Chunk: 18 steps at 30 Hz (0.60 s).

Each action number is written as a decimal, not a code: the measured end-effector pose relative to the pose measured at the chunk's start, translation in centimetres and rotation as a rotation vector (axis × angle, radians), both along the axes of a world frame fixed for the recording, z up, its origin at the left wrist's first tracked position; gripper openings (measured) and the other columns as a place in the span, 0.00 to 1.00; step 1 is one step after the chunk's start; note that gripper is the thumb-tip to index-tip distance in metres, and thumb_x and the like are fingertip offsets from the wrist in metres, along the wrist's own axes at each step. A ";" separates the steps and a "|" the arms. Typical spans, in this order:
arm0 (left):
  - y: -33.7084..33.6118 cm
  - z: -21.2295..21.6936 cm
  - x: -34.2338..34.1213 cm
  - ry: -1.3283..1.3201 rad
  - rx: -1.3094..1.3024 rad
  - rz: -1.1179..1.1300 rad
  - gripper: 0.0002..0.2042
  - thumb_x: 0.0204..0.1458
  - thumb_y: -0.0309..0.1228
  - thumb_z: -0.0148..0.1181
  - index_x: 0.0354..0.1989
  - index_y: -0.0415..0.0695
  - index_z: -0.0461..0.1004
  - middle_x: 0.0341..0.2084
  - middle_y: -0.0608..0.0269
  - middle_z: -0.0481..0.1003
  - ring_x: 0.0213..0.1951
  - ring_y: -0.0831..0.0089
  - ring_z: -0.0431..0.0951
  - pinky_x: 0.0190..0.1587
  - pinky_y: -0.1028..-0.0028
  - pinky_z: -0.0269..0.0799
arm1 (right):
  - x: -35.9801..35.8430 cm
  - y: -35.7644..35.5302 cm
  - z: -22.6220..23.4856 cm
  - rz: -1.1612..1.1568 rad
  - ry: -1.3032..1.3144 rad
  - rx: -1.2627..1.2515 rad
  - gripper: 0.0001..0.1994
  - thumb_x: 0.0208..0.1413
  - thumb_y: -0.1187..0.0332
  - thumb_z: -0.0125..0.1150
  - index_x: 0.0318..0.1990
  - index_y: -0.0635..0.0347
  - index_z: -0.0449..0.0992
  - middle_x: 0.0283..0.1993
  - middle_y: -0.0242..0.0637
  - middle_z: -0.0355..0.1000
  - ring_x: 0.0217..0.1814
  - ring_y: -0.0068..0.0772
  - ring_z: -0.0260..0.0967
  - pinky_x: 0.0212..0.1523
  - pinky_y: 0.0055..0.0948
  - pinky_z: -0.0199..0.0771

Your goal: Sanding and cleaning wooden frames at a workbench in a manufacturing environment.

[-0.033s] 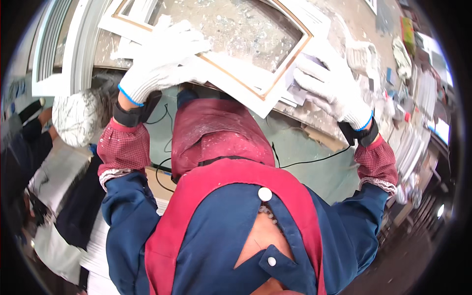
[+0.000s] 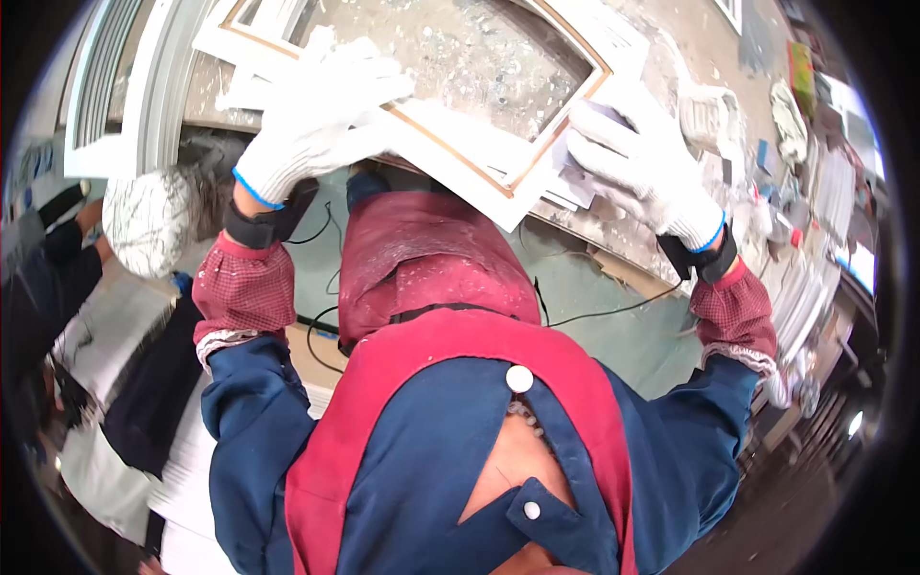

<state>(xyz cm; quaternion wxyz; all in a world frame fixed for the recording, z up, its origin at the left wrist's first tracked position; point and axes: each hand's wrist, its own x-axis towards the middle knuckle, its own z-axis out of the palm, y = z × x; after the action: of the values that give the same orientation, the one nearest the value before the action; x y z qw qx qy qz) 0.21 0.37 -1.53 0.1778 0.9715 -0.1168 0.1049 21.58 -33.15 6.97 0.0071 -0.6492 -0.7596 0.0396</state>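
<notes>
Barely anything's shifting since last frame, so work's holding position: left hand [image 2: 321, 110] is grasping the white frame [image 2: 450, 168], right hand [image 2: 637, 158] is curling alongside, can't tell if gripping.

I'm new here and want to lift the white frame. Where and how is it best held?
Take the white frame, likely, by the two rails meeting at its near corner, both at once, coming from the near side. That corner points this way and seems to jut past the edge of the bench; the rails look slim and flat around an open middle.
</notes>
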 end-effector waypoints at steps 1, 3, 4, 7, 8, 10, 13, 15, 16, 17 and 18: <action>-0.2 -1.3 -0.3 0.019 0.012 0.024 0.23 0.42 0.42 0.67 0.49 0.54 0.81 0.46 0.65 0.80 0.55 0.63 0.74 0.70 0.47 0.53 | 0.1 1.1 -0.9 0.024 0.019 0.012 0.37 0.33 0.60 0.72 0.60 0.46 0.72 0.68 0.32 0.65 0.64 0.47 0.65 0.55 0.49 0.73; -6.6 -2.2 -4.1 -0.331 0.139 0.121 0.17 0.46 0.37 0.64 0.47 0.55 0.82 0.43 0.67 0.80 0.50 0.64 0.77 0.69 0.49 0.57 | -1.8 -0.2 -0.2 0.153 0.007 -0.040 0.37 0.31 0.61 0.71 0.59 0.45 0.72 0.67 0.30 0.65 0.62 0.46 0.66 0.52 0.46 0.75; -7.6 -2.0 -3.1 -0.294 0.198 0.253 0.14 0.49 0.36 0.62 0.46 0.58 0.83 0.41 0.69 0.80 0.46 0.65 0.78 0.62 0.51 0.65 | -0.8 1.4 0.2 0.224 0.008 -0.136 0.37 0.32 0.62 0.70 0.59 0.45 0.72 0.67 0.29 0.65 0.61 0.47 0.66 0.50 0.44 0.75; -8.7 -3.9 -1.0 -0.382 0.279 0.361 0.14 0.51 0.36 0.61 0.46 0.62 0.83 0.39 0.73 0.80 0.45 0.67 0.79 0.53 0.57 0.73 | 2.2 2.3 -0.6 0.345 0.046 -0.124 0.36 0.34 0.62 0.71 0.59 0.46 0.72 0.66 0.30 0.66 0.61 0.48 0.66 0.51 0.42 0.75; -8.9 -4.0 -0.8 -0.372 0.286 0.386 0.14 0.51 0.36 0.61 0.46 0.62 0.83 0.39 0.73 0.80 0.45 0.67 0.79 0.53 0.57 0.73 | 2.4 2.2 -1.3 0.308 0.137 -0.084 0.32 0.39 0.62 0.70 0.58 0.46 0.73 0.66 0.32 0.68 0.62 0.50 0.66 0.54 0.45 0.73; -9.2 -3.7 -0.2 -0.497 0.310 0.382 0.16 0.46 0.32 0.67 0.46 0.57 0.84 0.33 0.70 0.79 0.38 0.68 0.79 0.42 0.68 0.77 | 3.8 2.1 -1.7 0.338 0.167 -0.075 0.29 0.41 0.65 0.70 0.56 0.50 0.74 0.64 0.35 0.69 0.62 0.54 0.66 0.54 0.48 0.73; -9.5 -3.1 0.4 -0.473 0.283 0.397 0.14 0.47 0.32 0.66 0.44 0.55 0.84 0.30 0.71 0.78 0.35 0.69 0.79 0.38 0.69 0.76 | 5.3 2.8 -1.5 0.393 0.170 -0.120 0.25 0.47 0.68 0.68 0.55 0.56 0.74 0.63 0.42 0.70 0.64 0.60 0.65 0.58 0.53 0.71; -9.2 -2.8 2.7 -0.449 -0.041 0.502 0.07 0.49 0.38 0.69 0.25 0.54 0.77 0.17 0.67 0.70 0.25 0.63 0.73 0.64 0.40 0.61 | 5.9 3.7 -1.8 0.431 0.225 -0.170 0.25 0.47 0.67 0.67 0.56 0.58 0.73 0.65 0.45 0.69 0.64 0.62 0.65 0.60 0.54 0.69; -8.0 -4.5 4.1 -0.801 0.056 0.406 0.07 0.49 0.36 0.68 0.23 0.55 0.77 0.16 0.67 0.69 0.24 0.64 0.73 0.63 0.43 0.62 | 6.1 4.1 -1.6 0.452 0.224 -0.211 0.26 0.47 0.67 0.66 0.56 0.59 0.73 0.65 0.46 0.69 0.65 0.63 0.63 0.62 0.55 0.68; -7.4 -5.4 4.6 -1.144 0.161 0.291 0.08 0.49 0.34 0.68 0.20 0.55 0.76 0.15 0.67 0.68 0.23 0.65 0.72 0.63 0.45 0.64 | 6.3 4.3 -1.6 0.466 0.225 -0.222 0.26 0.47 0.67 0.66 0.56 0.59 0.73 0.65 0.46 0.69 0.65 0.63 0.63 0.62 0.55 0.68; -7.7 -6.2 4.2 -1.141 0.161 0.308 0.08 0.49 0.34 0.68 0.20 0.55 0.76 0.15 0.67 0.68 0.23 0.65 0.72 0.63 0.45 0.64 | 6.5 4.5 -1.6 0.477 0.219 -0.235 0.27 0.46 0.67 0.65 0.58 0.53 0.73 0.67 0.42 0.67 0.65 0.60 0.63 0.60 0.54 0.68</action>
<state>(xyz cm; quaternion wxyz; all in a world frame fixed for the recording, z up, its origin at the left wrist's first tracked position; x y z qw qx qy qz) 4.37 -7.28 -7.75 -0.0048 0.7777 -0.0590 0.6258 28.08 -28.70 5.32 0.0043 -0.4406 -0.8756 0.1979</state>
